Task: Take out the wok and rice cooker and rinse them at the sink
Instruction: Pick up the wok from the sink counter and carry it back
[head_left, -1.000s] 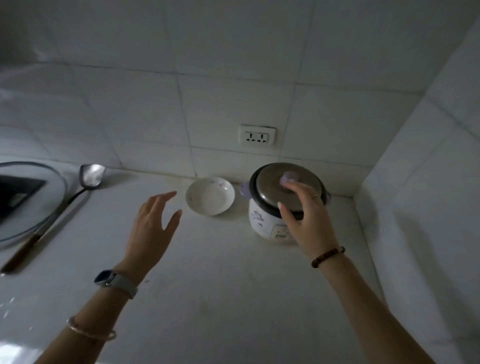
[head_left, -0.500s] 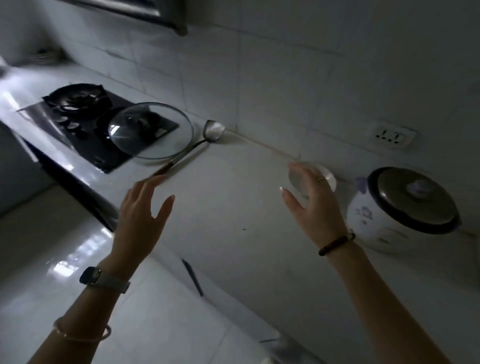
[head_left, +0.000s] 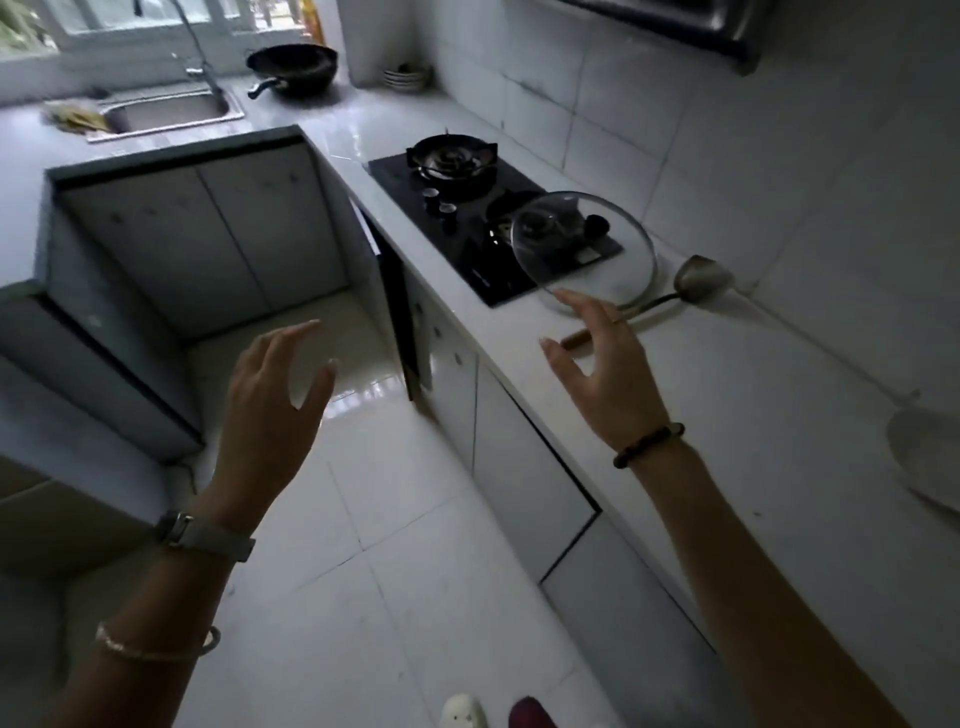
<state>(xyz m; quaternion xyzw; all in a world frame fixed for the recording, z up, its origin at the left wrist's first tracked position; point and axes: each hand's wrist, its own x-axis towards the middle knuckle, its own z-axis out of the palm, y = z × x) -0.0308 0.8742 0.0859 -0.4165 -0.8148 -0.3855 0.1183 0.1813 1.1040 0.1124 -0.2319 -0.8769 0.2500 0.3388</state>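
A black wok (head_left: 293, 66) sits on the counter at the far end, just right of the steel sink (head_left: 171, 110) and its tall faucet (head_left: 200, 57) under the window. The rice cooker is out of view. My left hand (head_left: 270, 410) hovers over the floor, fingers spread and holding nothing. My right hand (head_left: 605, 371) is raised over the counter's front edge near the glass lid (head_left: 584, 249), also open with nothing in it.
A black gas hob (head_left: 483, 218) lies in the white counter (head_left: 727, 415), the glass lid leaning over its near corner. A metal spatula (head_left: 696, 283) lies beside it. A white dish (head_left: 930, 457) shows at the right edge. Stacked bowls (head_left: 408, 78) stand in the far corner. A cabinet door (head_left: 400, 312) hangs ajar.
The view has swung left, away from the rice cooker toward the hob, wok and sink. My right hand left the cooker's lid; both hands stay spread and hold nothing.
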